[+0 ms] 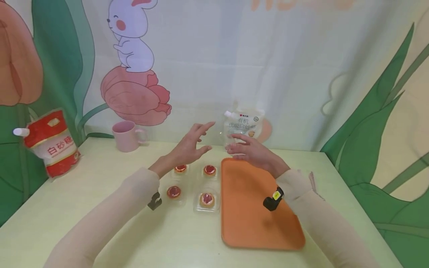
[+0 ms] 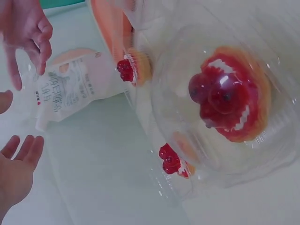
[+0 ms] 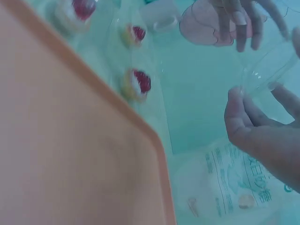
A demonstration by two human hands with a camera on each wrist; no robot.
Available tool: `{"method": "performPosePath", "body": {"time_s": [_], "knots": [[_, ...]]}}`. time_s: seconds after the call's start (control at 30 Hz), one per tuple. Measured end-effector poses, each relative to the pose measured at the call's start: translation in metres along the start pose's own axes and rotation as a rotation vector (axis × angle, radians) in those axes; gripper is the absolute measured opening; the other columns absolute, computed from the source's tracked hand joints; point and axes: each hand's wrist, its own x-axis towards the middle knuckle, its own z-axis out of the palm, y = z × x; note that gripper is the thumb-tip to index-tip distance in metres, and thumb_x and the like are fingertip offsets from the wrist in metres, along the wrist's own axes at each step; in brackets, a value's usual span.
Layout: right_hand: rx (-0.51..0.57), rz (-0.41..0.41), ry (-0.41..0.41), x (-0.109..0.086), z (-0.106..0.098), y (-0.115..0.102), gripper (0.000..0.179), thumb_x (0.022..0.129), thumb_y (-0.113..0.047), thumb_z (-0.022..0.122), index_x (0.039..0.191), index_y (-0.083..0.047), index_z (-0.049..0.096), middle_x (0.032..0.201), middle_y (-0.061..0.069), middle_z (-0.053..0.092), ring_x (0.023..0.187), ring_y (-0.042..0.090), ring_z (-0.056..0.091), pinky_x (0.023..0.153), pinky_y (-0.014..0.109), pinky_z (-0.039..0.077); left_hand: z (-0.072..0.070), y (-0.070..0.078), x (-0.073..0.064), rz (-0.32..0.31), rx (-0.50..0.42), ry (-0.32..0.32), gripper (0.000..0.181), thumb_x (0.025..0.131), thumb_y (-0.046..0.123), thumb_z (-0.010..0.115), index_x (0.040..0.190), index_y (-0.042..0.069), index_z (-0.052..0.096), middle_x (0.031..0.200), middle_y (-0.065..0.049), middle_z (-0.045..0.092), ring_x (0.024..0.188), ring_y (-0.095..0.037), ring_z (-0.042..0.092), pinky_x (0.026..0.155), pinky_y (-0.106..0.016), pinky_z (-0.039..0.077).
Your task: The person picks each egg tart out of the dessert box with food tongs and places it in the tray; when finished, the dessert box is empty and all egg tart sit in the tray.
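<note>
My left hand (image 1: 191, 143) is raised over the back of the table with fingers extended and thumb apart. Opposite it, my right hand (image 1: 249, 150) has bent fingers above the far end of the orange tray (image 1: 254, 208). A clear plastic piece, perhaps a lid or box (image 3: 269, 70), shows between the hands in the right wrist view. The right fingertips (image 3: 236, 93) pinch its lower edge; the left fingers are close to its other side. Small red-topped tarts (image 1: 207, 200) stand in clear plastic boxes (image 1: 197, 209) left of the tray.
A white spouted sugar pouch (image 1: 241, 124) stands against the back cloth behind my hands. To the left are a pink mug (image 1: 125, 137) and a red and white sugar bag (image 1: 55, 145). The printed cloth (image 1: 285, 74) closes off the table's back edge.
</note>
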Motion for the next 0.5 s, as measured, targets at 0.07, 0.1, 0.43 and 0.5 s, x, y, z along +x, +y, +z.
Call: {"method": "performPosePath", "body": {"time_s": [0.07, 0.1, 0.43, 0.5], "knots": [[0.106, -0.006, -0.030, 0.003, 0.004, -0.002, 0.055, 0.105, -0.027, 0.051, 0.154, -0.012, 0.032, 0.131, 0.014, 0.062, 0.121, 0.024, 0.061, 0.112, 0.047, 0.042, 0.000, 0.004, -0.001, 0.036, 0.004, 0.046, 0.076, 0.090, 0.005, 0.071, 0.155, 0.017, 0.033, 0.135, -0.016, 0.045, 0.120, -0.030, 0.053, 0.098, -0.044, 0.052], [0.150, -0.010, -0.054, 0.004, 0.005, -0.003, 0.055, 0.105, -0.030, 0.049, 0.154, -0.011, 0.032, 0.128, 0.013, 0.064, 0.119, 0.022, 0.062, 0.109, 0.044, 0.045, 0.000, 0.006, -0.002, 0.049, 0.006, 0.062, 0.076, 0.090, 0.004, 0.070, 0.155, 0.016, 0.033, 0.134, -0.016, 0.045, 0.118, -0.029, 0.053, 0.098, -0.043, 0.053], [0.321, 0.031, -0.210, 0.018, 0.022, -0.003, 0.063, 0.107, -0.046, 0.036, 0.153, -0.005, 0.029, 0.114, 0.010, 0.072, 0.107, 0.023, 0.069, 0.091, 0.030, 0.054, -0.006, 0.007, -0.013, 0.078, -0.058, 0.113, 0.071, 0.087, -0.013, 0.065, 0.150, 0.009, 0.043, 0.122, -0.018, 0.052, 0.103, -0.032, 0.062, 0.088, -0.039, 0.058], [0.317, 0.050, -0.219, 0.021, 0.025, -0.002, 0.063, 0.107, -0.047, 0.031, 0.154, -0.004, 0.027, 0.113, 0.011, 0.073, 0.105, 0.022, 0.070, 0.090, 0.029, 0.055, -0.007, 0.006, -0.016, 0.053, -0.073, 0.115, 0.071, 0.086, -0.014, 0.065, 0.150, 0.009, 0.044, 0.118, -0.018, 0.052, 0.101, -0.034, 0.064, 0.088, -0.041, 0.058]]}}
